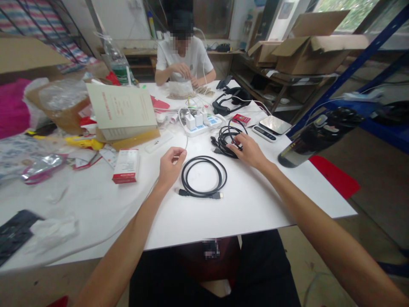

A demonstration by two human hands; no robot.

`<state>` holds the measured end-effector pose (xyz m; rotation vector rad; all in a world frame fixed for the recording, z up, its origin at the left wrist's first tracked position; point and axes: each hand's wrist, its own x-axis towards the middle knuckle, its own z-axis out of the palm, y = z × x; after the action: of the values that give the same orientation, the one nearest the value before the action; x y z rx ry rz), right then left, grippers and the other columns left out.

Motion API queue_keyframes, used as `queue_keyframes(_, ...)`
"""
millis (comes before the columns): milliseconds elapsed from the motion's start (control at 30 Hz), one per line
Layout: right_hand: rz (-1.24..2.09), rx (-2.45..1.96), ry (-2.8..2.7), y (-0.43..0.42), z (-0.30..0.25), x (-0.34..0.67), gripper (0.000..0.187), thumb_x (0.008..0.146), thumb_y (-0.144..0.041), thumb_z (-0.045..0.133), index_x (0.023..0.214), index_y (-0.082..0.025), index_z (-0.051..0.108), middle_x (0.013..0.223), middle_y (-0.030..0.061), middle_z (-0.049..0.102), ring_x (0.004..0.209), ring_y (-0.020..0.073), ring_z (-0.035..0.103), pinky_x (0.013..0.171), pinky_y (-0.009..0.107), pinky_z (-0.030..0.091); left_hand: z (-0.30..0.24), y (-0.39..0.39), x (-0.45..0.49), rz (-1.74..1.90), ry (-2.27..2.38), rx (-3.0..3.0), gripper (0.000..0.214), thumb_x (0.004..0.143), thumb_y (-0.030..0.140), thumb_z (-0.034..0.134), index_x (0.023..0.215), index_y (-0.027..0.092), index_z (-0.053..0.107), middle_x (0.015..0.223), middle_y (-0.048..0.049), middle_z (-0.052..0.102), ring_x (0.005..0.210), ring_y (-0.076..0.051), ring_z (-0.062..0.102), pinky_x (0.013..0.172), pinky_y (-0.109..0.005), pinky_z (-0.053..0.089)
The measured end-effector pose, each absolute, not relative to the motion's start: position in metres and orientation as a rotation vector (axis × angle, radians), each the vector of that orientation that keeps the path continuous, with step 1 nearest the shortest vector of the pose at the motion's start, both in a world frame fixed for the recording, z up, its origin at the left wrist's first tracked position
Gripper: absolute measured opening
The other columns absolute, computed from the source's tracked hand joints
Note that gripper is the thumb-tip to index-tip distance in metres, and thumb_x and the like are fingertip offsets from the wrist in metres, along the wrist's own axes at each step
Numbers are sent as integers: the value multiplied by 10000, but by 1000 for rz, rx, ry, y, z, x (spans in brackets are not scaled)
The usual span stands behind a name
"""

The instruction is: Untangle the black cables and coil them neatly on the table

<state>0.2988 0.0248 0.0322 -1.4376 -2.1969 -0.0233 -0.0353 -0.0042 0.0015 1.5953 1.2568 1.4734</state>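
A black HDMI cable [220,170], coiled in a neat ring, lies flat on the white table between my hands. Its two plugs sit at the near side of the ring. To its left, my left hand [171,166] has its fingers pinched together on a white power cord [187,143], which runs from the power strip past my forearm. My right hand [249,150] is at a heap of black cables [223,138] beyond the ring, its thumb and fingers around part of a cable. The fingertips there are partly hidden among the loops.
Behind the cables stands a power strip [194,130] with white chargers. A small scale [275,125] and a black bottle [316,136] are at right. At left are a red-white box [126,166], an open carton [124,111] and clutter. A co-worker [182,64] sits opposite.
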Motion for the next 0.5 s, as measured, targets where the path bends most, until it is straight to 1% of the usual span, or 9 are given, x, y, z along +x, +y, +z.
queue_keyframes(100,-178,-1422,-2030,28,37,300,500,1000,-677,558,1109,-193,617,1158,175,628,1131,341,554,1024,484,444,2,-4,-36,1476,1256,1598,208,936,431,735,955,224,717,957,-41,755,931,-202,718,822,-313,557)
queue_keyframes(167,-271,-1446,-1911,27,38,300,648,937,-762,593,1229,-184,602,1288,225,579,1261,406,500,1116,595,385,3,-5,-36,1477,1259,1598,203,936,428,731,953,226,717,953,-40,756,928,-202,719,824,-315,554)
queue_keyframes(233,-322,-1458,-1808,27,36,301,829,883,-821,616,1390,-170,537,1453,274,484,1402,457,409,1170,668,315,3,-5,-35,1472,1263,1604,204,938,430,726,950,227,716,952,-41,757,926,-202,719,822,-315,553)
queue_keyframes(300,-314,-1479,-1741,30,32,302,1003,840,-859,635,1522,-151,435,1565,298,403,1476,468,358,1181,676,314,3,-5,-35,1466,1261,1612,205,939,431,724,951,227,716,953,-40,758,923,-201,719,817,-312,551)
queue_keyframes(333,-268,-1502,-1721,32,29,303,1054,827,-868,639,1552,-138,406,1561,300,428,1463,459,396,1163,655,353,2,-5,-35,1463,1260,1615,204,939,430,724,952,227,716,953,-39,759,923,-200,719,814,-310,550)
queue_keyframes(367,-189,-1541,-1709,35,26,305,1057,827,-868,636,1548,-127,418,1506,292,506,1404,439,476,1124,618,409,2,-5,-34,1461,1258,1618,201,940,428,724,953,227,717,953,-38,759,921,-198,718,812,-307,548)
queue_keyframes(400,-88,-1591,-1704,37,23,306,1000,841,-860,622,1502,-123,480,1393,265,612,1297,409,570,1065,569,463,2,-5,-34,1460,1256,1621,199,941,425,724,954,227,718,952,-37,760,921,-197,719,811,-306,547)
queue_keyframes(433,14,-1646,-1712,39,21,307,894,868,-842,599,1410,-132,571,1239,221,698,1159,369,641,994,512,501,1,-5,-34,1460,1252,1624,196,943,423,723,957,227,720,953,-37,760,922,-196,719,811,-305,545)
queue_keyframes(500,142,-1743,-1784,41,18,307,682,933,-800,536,1127,-168,706,954,142,746,906,291,670,853,412,508,1,-4,-34,1458,1244,1631,193,948,420,722,961,227,723,952,-36,762,918,-194,719,809,-304,543)
